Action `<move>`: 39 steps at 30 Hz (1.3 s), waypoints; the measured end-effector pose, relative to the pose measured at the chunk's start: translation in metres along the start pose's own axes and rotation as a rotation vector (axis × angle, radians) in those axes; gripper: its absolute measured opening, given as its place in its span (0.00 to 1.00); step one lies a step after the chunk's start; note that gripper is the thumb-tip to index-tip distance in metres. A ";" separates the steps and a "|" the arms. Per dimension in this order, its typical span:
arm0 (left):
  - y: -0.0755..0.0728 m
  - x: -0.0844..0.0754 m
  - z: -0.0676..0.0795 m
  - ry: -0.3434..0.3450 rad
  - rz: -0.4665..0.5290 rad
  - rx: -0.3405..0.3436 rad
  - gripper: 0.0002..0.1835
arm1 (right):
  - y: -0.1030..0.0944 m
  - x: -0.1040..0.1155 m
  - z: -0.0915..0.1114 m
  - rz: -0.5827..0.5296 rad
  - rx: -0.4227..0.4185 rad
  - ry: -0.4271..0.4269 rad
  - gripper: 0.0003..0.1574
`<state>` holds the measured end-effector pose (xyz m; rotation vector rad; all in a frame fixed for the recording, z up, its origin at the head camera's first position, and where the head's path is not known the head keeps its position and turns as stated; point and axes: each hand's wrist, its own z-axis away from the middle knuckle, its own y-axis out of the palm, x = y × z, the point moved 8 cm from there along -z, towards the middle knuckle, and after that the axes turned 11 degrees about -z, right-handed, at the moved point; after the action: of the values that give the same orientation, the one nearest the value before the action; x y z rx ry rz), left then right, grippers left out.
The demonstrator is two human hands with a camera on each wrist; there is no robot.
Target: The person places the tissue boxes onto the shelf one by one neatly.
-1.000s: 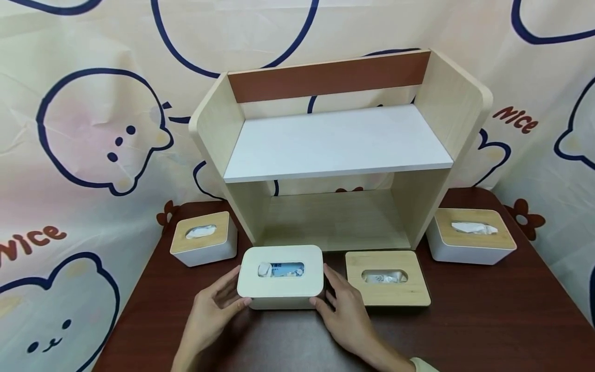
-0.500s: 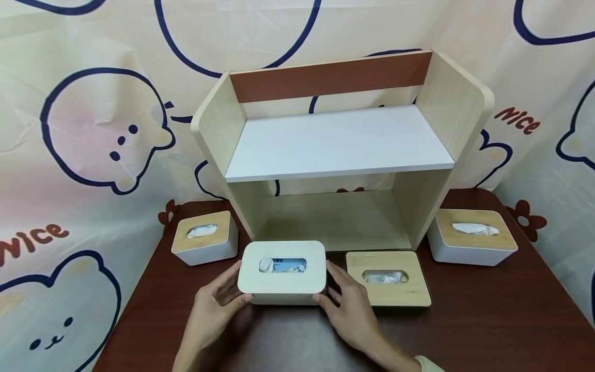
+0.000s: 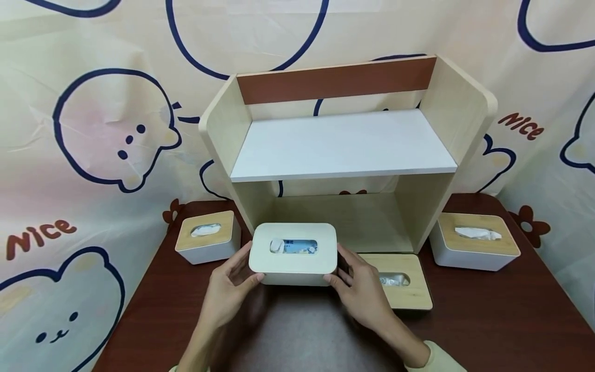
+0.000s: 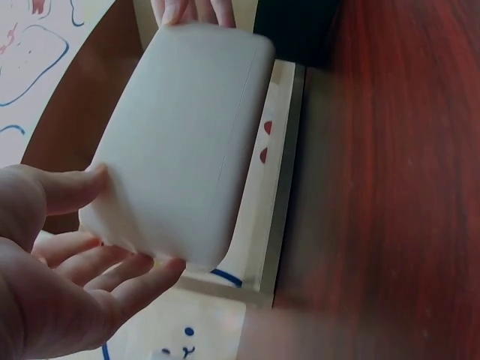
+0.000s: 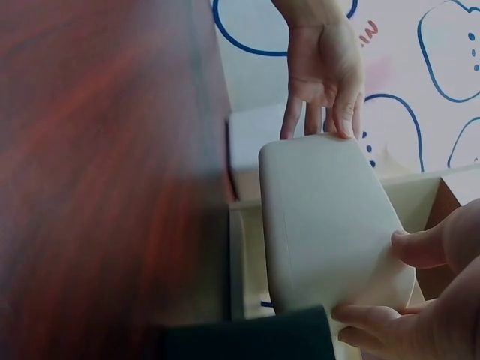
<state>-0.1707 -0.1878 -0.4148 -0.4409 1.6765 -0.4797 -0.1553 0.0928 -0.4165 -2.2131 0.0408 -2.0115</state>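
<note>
A cream-white tissue box (image 3: 293, 263) is held between both hands in front of the shelf unit, its oval slot showing a blue-printed pack inside. My left hand (image 3: 225, 294) grips its left end, thumb on the near side. At the other end, my right hand (image 3: 362, 292) grips it the same way. Both wrist views show the smooth side of the box (image 4: 180, 142) raised off the dark table. Partly covered by my right hand is a wood-lidded tissue box (image 3: 406, 297) with a dark body.
A two-level shelf unit (image 3: 344, 144) with a white middle board stands behind. White tissue boxes with wooden lids flank it, a left one (image 3: 208, 237) and a right one (image 3: 476, 243). Beneath lies a dark red-brown table (image 3: 488, 315). Patterned cloth (image 3: 111, 206) hangs around.
Both hands have raised the cream-white tissue box and moved it slightly toward the shelf unit. The right hand now covers part of the wood-lidded dark box. The head view has shifted slightly.
</note>
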 end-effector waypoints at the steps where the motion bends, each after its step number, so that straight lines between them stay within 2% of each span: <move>1: 0.001 -0.001 -0.002 0.001 0.011 -0.004 0.42 | -0.002 0.001 -0.002 0.002 0.004 -0.003 0.48; 12: 0.013 -0.013 -0.021 -0.020 0.094 -0.053 0.41 | -0.020 0.011 -0.023 0.019 0.013 -0.051 0.46; 18: 0.019 -0.016 -0.033 -0.049 0.146 -0.074 0.40 | -0.028 0.008 -0.040 -0.005 0.026 0.002 0.46; 23: 0.023 -0.018 -0.043 -0.035 0.200 -0.107 0.39 | -0.034 0.007 -0.051 0.025 0.029 0.013 0.46; 29: 0.027 -0.019 -0.054 -0.011 0.215 -0.159 0.37 | -0.038 0.005 -0.064 0.092 0.018 0.012 0.44; 35: 0.033 -0.018 -0.064 -0.013 0.211 -0.170 0.35 | -0.039 -0.001 -0.075 0.134 0.007 0.012 0.43; 39: 0.036 -0.015 -0.069 -0.022 0.207 -0.180 0.34 | -0.038 -0.007 -0.083 0.079 0.032 0.002 0.43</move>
<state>-0.2372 -0.1447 -0.4123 -0.3965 1.7288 -0.1721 -0.2414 0.1231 -0.4108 -2.1552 0.0940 -1.9602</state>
